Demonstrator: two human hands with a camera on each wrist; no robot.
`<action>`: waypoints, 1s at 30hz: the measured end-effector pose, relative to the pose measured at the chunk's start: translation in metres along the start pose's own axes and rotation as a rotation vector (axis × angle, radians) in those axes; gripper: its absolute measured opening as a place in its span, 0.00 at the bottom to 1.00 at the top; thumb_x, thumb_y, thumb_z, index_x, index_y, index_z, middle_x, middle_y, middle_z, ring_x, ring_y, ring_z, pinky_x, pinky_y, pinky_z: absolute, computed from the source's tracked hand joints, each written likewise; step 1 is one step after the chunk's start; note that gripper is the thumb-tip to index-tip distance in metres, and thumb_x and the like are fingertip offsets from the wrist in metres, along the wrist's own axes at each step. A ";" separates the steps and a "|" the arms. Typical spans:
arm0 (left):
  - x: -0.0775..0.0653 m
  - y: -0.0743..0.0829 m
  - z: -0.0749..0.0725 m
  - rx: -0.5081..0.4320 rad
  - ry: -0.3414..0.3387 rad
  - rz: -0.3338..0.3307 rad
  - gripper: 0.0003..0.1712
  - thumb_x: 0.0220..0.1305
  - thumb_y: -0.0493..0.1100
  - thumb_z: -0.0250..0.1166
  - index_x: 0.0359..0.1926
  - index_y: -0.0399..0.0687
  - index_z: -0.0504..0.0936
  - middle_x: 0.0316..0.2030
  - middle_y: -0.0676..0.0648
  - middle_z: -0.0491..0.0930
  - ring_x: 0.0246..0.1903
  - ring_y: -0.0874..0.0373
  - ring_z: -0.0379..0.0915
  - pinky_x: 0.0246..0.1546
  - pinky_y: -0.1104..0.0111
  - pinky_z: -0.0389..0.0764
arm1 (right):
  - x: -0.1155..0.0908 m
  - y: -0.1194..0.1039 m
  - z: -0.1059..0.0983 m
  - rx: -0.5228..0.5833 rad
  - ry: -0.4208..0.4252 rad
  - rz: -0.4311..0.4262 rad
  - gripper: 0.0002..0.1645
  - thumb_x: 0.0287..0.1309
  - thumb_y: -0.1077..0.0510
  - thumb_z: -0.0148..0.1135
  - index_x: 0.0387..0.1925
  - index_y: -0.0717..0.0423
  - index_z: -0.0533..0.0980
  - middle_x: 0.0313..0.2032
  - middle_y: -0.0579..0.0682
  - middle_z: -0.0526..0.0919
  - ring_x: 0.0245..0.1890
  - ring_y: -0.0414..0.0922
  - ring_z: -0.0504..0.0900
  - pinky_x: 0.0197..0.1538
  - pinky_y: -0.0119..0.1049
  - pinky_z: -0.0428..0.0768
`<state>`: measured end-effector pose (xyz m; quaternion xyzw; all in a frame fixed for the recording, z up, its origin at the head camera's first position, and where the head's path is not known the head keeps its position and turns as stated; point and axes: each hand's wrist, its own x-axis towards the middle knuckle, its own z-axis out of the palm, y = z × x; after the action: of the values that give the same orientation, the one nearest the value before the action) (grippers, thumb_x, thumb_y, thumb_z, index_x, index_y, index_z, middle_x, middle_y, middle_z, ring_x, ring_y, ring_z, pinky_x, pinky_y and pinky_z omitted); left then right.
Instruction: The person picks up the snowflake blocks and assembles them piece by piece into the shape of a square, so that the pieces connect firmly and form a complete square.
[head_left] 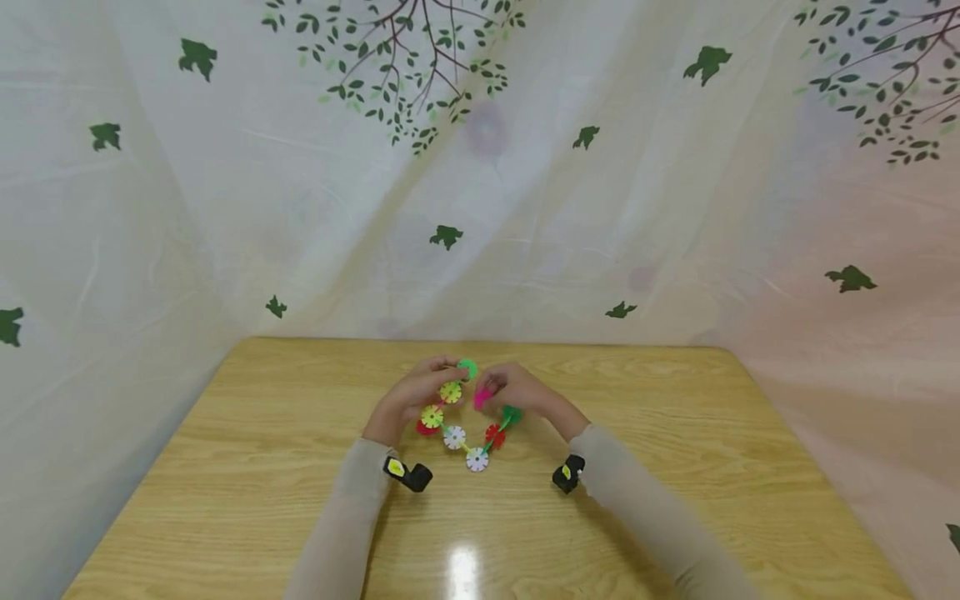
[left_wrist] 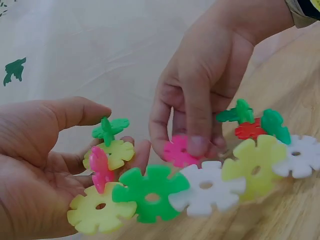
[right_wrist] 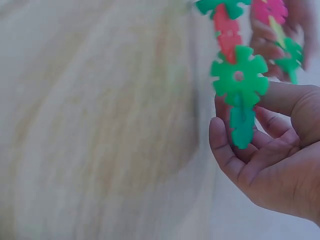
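A chain of slotted plastic flower discs [head_left: 477, 459] in yellow, green, white, red and pink curves between the two hands. My left hand [head_left: 420, 392] grips one end of it, the thumb by a green disc [left_wrist: 110, 131] with a yellow disc [left_wrist: 101, 209] near the palm. My right hand [head_left: 521, 388] pinches a loose-looking pink disc [left_wrist: 180, 151] between thumb and fingers, inside the curve. Beside that hand, the chain's other end finishes in green discs [right_wrist: 240, 76], which overlap the fingers in the right wrist view.
Underneath is a wood-grain table [head_left: 247, 500], its far edge close beyond the hands. A pale cloth [head_left: 337, 250] with printed leaves and birds hangs behind and at both sides. Each wrist wears a small black camera [head_left: 408, 475].
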<state>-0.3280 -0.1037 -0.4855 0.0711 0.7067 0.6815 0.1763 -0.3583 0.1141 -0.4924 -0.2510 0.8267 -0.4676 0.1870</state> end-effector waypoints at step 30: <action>0.009 -0.008 0.015 -0.172 0.000 0.037 0.13 0.77 0.40 0.57 0.57 0.38 0.70 0.42 0.46 0.79 0.44 0.54 0.79 0.34 0.73 0.81 | -0.009 -0.005 -0.010 0.170 0.381 -0.120 0.07 0.58 0.66 0.72 0.37 0.67 0.84 0.36 0.58 0.88 0.33 0.40 0.85 0.42 0.30 0.85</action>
<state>-0.3304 -0.0874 -0.4953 0.0687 0.6443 0.7427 0.1690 -0.3552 0.1239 -0.4829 -0.1901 0.7882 -0.5849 0.0200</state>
